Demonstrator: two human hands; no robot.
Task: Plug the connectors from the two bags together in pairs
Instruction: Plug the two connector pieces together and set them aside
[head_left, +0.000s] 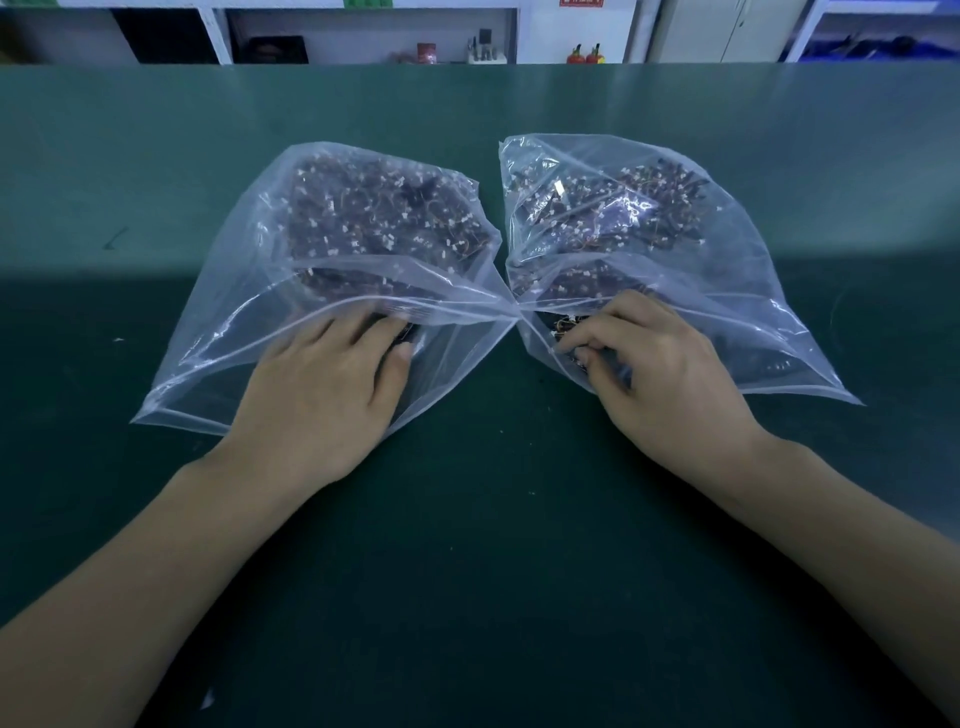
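Note:
Two clear zip bags lie side by side on the green table, mouths toward me. The left bag (244, 296) and the right bag (753, 280) each hold a heap of small dark-wired connectors with white plugs (384, 218) (623, 208). My left hand (322, 384) reaches into the left bag's mouth with fingers stretched out; its fingertips are blurred under the plastic among the connectors. My right hand (665, 374) is in the right bag's mouth, fingers curled, thumb and fingertips pinching a connector (569, 338) from the heap.
The green table (478, 571) stretches wide around and in front of the bags. Beyond its far edge stand white shelves (483, 47) with small items and blue bins.

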